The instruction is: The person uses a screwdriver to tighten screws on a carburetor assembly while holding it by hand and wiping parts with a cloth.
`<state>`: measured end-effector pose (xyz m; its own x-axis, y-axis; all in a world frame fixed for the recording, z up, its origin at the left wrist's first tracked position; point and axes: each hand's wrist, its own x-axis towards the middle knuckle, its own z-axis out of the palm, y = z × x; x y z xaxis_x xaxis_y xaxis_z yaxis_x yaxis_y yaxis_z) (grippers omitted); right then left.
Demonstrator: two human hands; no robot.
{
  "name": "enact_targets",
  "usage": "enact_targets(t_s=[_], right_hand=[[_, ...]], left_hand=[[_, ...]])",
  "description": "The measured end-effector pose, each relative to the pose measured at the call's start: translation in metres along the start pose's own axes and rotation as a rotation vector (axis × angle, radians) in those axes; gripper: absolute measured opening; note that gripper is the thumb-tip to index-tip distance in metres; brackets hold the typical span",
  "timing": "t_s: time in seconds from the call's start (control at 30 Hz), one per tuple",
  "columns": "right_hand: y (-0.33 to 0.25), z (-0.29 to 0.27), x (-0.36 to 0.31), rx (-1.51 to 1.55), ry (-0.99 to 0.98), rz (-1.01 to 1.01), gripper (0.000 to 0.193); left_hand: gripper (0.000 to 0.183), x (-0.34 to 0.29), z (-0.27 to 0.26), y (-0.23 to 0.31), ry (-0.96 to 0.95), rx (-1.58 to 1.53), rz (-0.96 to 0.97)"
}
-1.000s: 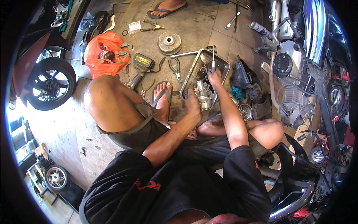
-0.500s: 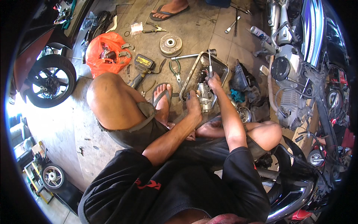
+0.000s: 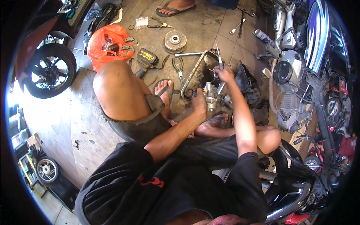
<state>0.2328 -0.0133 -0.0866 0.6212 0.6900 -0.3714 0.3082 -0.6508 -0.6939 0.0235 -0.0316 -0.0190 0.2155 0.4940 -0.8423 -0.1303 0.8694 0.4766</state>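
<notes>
My left hand (image 3: pixel 199 101) is closed on a silver metal carburetor (image 3: pixel 211 98), held low by the near end of a shallow metal pan (image 3: pixel 190 76). Just right of it, my right hand (image 3: pixel 225 74) grips a slim tool (image 3: pixel 220 60) with a pale section and a thin shaft pointing up and away. A flat silvery piece (image 3: pixel 221 87) shows below that hand; whether it belongs to the tool I cannot tell. The pan's inside is dark and partly hidden by my hands. Some thin red bits sit beside the right fingers.
Left of the pan lie pliers (image 3: pixel 178 69), a cordless driver (image 3: pixel 147 60) and an orange-red plastic bag (image 3: pixel 108 45). Beyond are a round metal drum (image 3: pixel 175 41) and a long wrench (image 3: pixel 187 54). Dark parts (image 3: pixel 245 84) and a motorcycle engine (image 3: pixel 294 99) stand right. Another person's sandalled foot (image 3: pixel 176 7) is ahead.
My right hand has shifted a little up and right, away from the carburetor. Its tool now leans left instead of standing nearly straight. The whole view has shifted slightly.
</notes>
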Motion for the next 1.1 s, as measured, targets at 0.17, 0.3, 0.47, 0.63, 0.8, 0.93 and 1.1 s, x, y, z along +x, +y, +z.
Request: enact_targets(t_s=[0.17, 0.3, 0.47, 0.63, 0.8, 0.93, 1.1], right_hand=[[-0.064, -0.074, -0.038, -0.802, -0.026, -0.371, 0.043], [-0.134, -0.112, -0.101, -0.522, -0.039, -0.229, 0.036], [-0.166, -0.105, -0.201, 0.079, 0.067, 0.048, 0.035], [-0.144, -0.066, -0.281, 0.495, 0.076, 0.229, 0.043], [-0.134, -0.056, -0.364, 0.212, 0.187, 0.231, 0.034], [-0.137, -0.053, -0.417, -0.006, 0.142, 0.319, 0.033], [-0.125, -0.043, -0.444, -0.108, 0.106, 0.396, 0.038]], left_hand=[[0.047, 0.012, 0.007, -0.03, -0.012, 0.017, -0.047], [0.041, 0.005, 0.015, -0.027, -0.106, -0.103, -0.137], [0.042, -0.009, 0.027, 0.0, -0.105, -0.075, -0.161], [0.045, 0.026, 0.02, -0.029, -0.082, -0.034, -0.11], [0.045, 0.047, 0.018, -0.048, -0.08, -0.042, 0.051], [0.05, 0.051, 0.017, -0.036, -0.287, -0.143, -0.015], [0.062, 0.06, 0.025, -0.033, -0.376, -0.221, -0.042]])
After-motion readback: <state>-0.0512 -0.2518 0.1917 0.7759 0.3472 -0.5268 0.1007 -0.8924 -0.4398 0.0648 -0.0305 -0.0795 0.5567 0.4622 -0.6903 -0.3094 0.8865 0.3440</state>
